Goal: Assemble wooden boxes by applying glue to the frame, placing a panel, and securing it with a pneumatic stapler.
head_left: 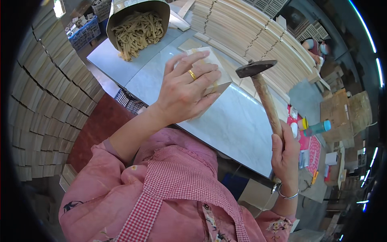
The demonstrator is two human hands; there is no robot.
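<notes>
My right hand [286, 151] is wrapped round the wooden handle of a hammer [265, 96], held raised above the table's right part. The hammer's dark metal head is up, its tapered end toward the right. Under my left hand [183, 88] is a pale, block-shaped box [224, 76], tilted on the table, with yellowish bands around it. My left fingers lie spread over its upper face, and the thumb is along its near side. The hand hides much of the box. The glossy marbled tabletop [238, 125] lies below both hands.
A cut-open container [166, 16] of tan band-like strips lies at the far left of the table. Long stacks of thin pale boards [238, 28] stand behind; more stacks [44, 105] rise at left. A teal bottle [318, 128] is at right. Another person [315, 48] is at far right.
</notes>
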